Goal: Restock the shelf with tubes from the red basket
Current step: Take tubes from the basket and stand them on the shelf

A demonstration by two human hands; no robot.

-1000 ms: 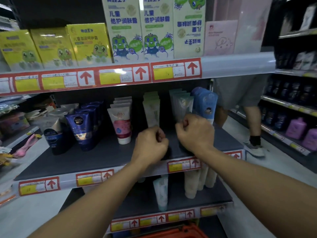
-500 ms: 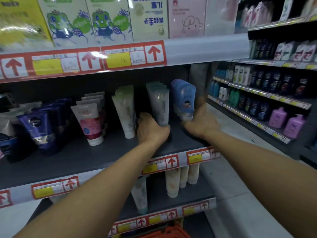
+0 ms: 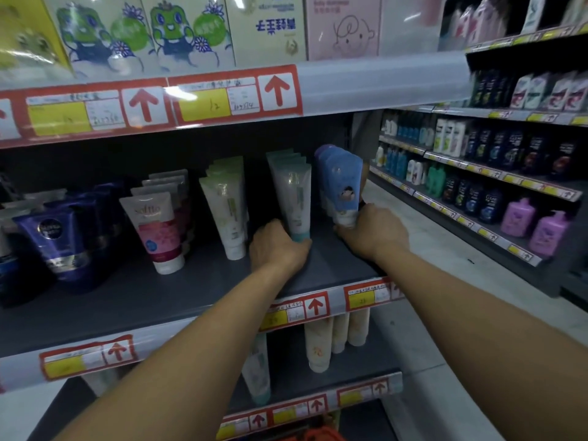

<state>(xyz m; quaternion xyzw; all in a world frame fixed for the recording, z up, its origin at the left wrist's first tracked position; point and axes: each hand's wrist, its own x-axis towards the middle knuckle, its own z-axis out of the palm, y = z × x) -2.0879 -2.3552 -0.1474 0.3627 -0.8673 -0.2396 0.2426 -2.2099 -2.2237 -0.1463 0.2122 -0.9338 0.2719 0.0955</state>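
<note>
Both my arms reach onto the middle shelf point(image 3: 178, 300). My left hand point(image 3: 276, 249) wraps the teal cap at the base of a pale green-white tube point(image 3: 294, 198), the front one of a row. My right hand point(image 3: 372, 230) grips the white cap end of a light blue tube point(image 3: 342, 183) at the right end of the shelf, also the front of a row. Both tubes stand upright, cap down. A sliver of the red basket point(image 3: 321, 436) shows at the bottom edge.
Left of my hands stand rows of white-green tubes point(image 3: 227, 208), pink-white tubes point(image 3: 156, 227) and dark blue tubes point(image 3: 60, 240). Cream tubes point(image 3: 318, 345) stand on the lower shelf. Boxes point(image 3: 178, 30) fill the top shelf. An aisle and bottle shelves point(image 3: 496, 173) lie to the right.
The view swung right and closer. My hands went from closed fists in front of the shelf edge to reaching in, each gripping the base of a tube.
</note>
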